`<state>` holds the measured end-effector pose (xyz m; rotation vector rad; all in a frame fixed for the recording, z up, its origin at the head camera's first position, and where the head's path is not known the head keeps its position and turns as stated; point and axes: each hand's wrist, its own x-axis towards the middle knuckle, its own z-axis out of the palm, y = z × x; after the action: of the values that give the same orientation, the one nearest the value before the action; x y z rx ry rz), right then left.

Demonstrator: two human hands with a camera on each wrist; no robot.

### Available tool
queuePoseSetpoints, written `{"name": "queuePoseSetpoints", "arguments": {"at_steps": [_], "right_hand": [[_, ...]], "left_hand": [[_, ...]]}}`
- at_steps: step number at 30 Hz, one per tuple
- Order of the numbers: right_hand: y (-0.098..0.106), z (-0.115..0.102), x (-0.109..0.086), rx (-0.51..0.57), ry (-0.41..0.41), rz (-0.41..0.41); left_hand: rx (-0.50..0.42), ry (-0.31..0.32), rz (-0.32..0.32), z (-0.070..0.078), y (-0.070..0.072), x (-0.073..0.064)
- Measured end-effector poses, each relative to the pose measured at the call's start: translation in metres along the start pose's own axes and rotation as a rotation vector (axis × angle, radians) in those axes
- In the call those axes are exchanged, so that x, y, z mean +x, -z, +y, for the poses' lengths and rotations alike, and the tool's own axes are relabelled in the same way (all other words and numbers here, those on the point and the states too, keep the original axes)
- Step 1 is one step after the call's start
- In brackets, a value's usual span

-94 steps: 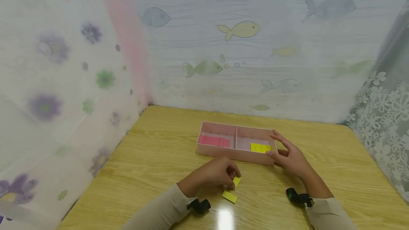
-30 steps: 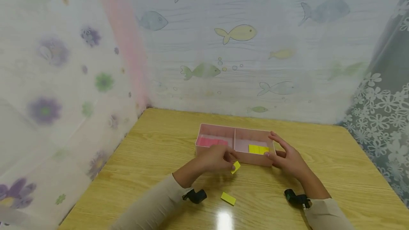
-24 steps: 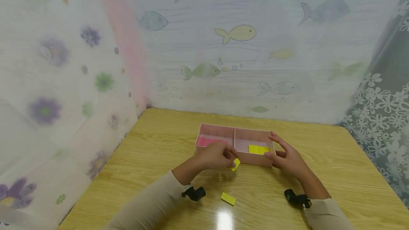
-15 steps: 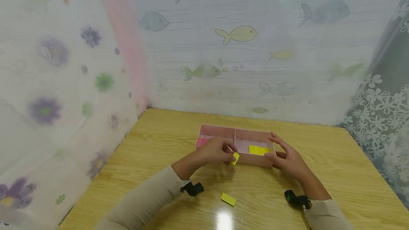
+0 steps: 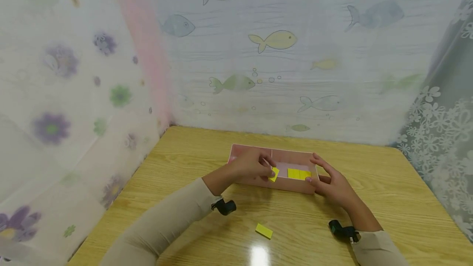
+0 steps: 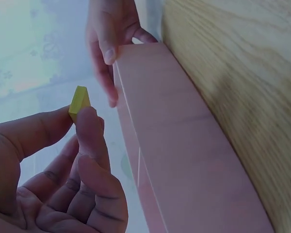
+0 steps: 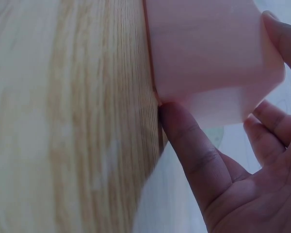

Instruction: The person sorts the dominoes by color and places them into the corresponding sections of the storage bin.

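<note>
A small yellow block (image 6: pixel 78 103) is pinched between thumb and fingertips of my left hand (image 5: pixel 248 165), above the front rim of a pink two-compartment box (image 5: pixel 295 185). That hand covers most of the left compartment, where the pink blocks are now hidden. Several yellow blocks (image 5: pixel 297 174) lie side by side in the right compartment, by its front wall. At the box's right end, my right hand (image 5: pixel 334 183) grips the end wall, thumb at the front corner and fingers behind. One more yellow block (image 5: pixel 264 231) lies flat on the table in front.
The wooden table (image 5: pixel 199 147) meets a fish-print curtain (image 5: pixel 236 106) at the back and a flowered curtain (image 5: pixel 92 143) on the left. A black wrist camera (image 5: pixel 224 207) sits on the left sleeve, another black camera (image 5: pixel 341 231) on the right.
My left hand has lifted the pinched yellow block from the table and carried it forward and up to the box's front rim. My right hand keeps its grip on the box end.
</note>
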<state>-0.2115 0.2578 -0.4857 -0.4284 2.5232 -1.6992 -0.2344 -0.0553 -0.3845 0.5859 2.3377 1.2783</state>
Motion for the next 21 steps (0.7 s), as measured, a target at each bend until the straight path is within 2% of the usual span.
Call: {"name": "queuePoseSetpoints", "arguments": {"at_steps": [3, 9, 21], "right_hand": [[0.000, 0.000, 0.000, -0.004, 0.004, 0.003], [-0.001, 0.002, 0.000, 0.006, 0.008, 0.006], [0.000, 0.002, 0.000, 0.018, -0.001, -0.003]], "left_hand": [[0.016, 0.026, 0.007, 0.004, 0.003, 0.005], [-0.007, 0.056, 0.033, 0.007, 0.006, 0.015], [0.046, 0.065, 0.086, 0.015, 0.011, 0.033]]}}
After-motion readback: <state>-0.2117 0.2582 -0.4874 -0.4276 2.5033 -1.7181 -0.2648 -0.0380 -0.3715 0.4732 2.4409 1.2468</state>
